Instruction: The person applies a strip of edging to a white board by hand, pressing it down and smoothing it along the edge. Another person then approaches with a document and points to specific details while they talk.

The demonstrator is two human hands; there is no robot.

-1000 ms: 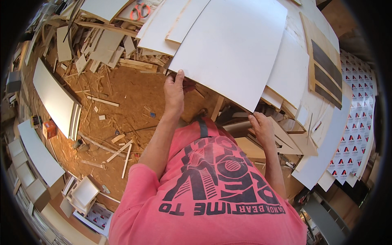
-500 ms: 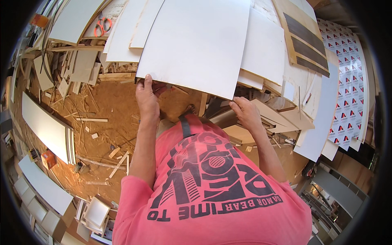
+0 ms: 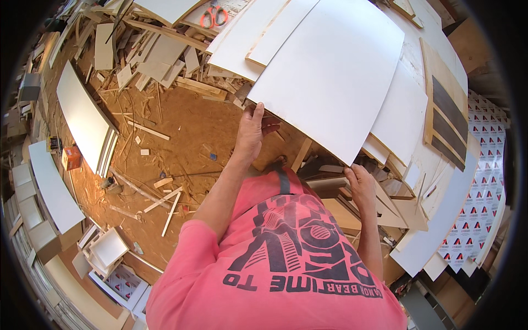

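Observation:
A large white panel [image 3: 324, 74] lies on a stack of other white boards at the top, its near edge toward me. My left hand [image 3: 253, 129] holds that edge by the left corner, thumb in front and fingers curled beneath. My right hand [image 3: 358, 184] is closed on the edge at the right corner, fingers bent. To the right lies a plywood board with dark strips [image 3: 446, 113]; orange scissors [image 3: 213, 16] rest beyond the stack.
Wood offcuts [image 3: 154, 60] litter the brown floor [image 3: 181, 132]. Leaning white boards [image 3: 82, 115] and an orange box [image 3: 71, 158] are at the left, white boxes [image 3: 109, 247] at lower left. Printed sheets [image 3: 478, 181] and more boards stand at the right.
The whole view has swung back and forth, shifting everything in the picture. Both hands stay on the same panel edge, with little visible movement against their surroundings.

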